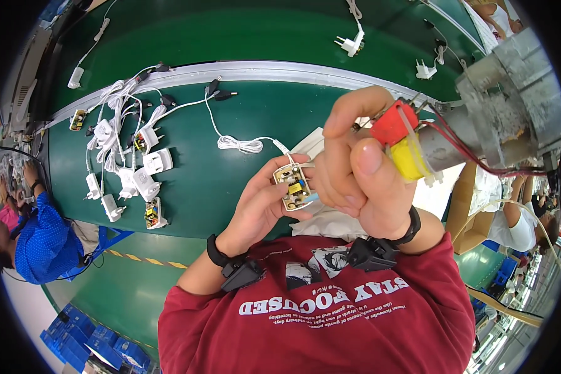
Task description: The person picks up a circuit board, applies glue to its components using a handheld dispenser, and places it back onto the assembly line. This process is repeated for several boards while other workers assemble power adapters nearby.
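Observation:
My left hand (254,201) is closed round an opened white charger housing (293,187), its circuit board facing up. A white cable runs from it to a coiled bundle (240,145) on the green bench. Right beside the housing, my right hand (371,187) has its fingers curled, thumb and index finger raised toward a red block (395,123) and a yellow block (410,159). Both blocks are strapped to a grey metal cylinder (452,138) with wires. A light-blue tip (311,197) shows by the housing under my right fingers; what they grip is mostly hidden.
Several white plug chargers (146,185) with tangled cables lie at the left of the bench (196,206). Some have bare boards. More chargers (350,44) lie beyond a metal rail (262,70). A cardboard box (470,215) stands right; a person in blue (50,234) sits left.

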`<state>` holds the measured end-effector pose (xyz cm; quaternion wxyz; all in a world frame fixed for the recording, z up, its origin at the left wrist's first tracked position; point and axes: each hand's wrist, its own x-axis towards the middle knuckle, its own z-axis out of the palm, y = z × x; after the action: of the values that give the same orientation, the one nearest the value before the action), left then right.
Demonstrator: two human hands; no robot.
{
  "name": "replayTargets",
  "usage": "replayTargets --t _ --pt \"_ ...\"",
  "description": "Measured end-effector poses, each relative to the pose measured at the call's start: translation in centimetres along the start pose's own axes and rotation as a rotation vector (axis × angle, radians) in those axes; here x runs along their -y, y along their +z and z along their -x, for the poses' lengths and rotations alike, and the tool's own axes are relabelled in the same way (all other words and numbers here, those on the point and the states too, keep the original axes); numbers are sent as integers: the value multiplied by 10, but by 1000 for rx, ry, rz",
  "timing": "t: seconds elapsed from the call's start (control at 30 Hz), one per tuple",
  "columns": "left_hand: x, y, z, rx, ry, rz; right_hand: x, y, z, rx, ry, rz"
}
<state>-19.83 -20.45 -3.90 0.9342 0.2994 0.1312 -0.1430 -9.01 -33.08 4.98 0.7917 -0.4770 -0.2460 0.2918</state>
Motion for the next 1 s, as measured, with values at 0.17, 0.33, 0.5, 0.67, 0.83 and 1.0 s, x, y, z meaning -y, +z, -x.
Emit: replayTargets --t 0.17,0.33,0.5,0.67,0.83,1.0 --pt "-1 1 0 54 -1 102 -2 6 -1 13 10 -36" --pt "-4 5 2 49 5 101 -2 5 -1 30 46 -57" --pt "-6 2 0 63 -9 118 0 8 -3 1 39 -24" --pt "-7 3 4 -16 -132 48 9 12 -7 -3 8 14" --pt "-51 -13 31 -44 -146 -338 15 -7 0 -69 54 82" --pt "-164 28 -22 -159 403 -852 10 -27 8 -174 7 49"
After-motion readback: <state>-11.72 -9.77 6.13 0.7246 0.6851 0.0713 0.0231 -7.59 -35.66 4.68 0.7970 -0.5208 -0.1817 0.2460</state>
